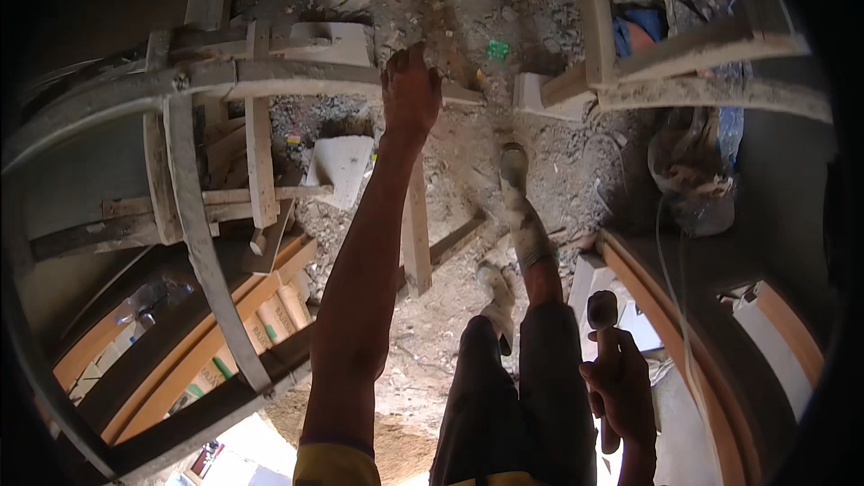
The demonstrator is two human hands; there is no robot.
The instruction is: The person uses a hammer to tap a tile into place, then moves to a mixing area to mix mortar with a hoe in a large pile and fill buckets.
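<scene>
My left arm reaches forward, and my left hand (410,94) is closed over a horizontal wooden beam (315,77) near its right end. Below that hand a wooden post (416,238) stands partly behind my forearm. At the lower right, my right hand (623,387) is wrapped round the handle of a hammer. The hammer head (602,309) points up, away from me, and the handle's lower end shows beneath my fist.
A timber frame (193,207) stands at the left, and more beams (693,49) at the upper right. Rubble (576,162) covers the ground around my feet. A bagged bundle (693,171) lies at the right, near a hanging pale cable (670,279). Pale broken slabs (340,166) lie about.
</scene>
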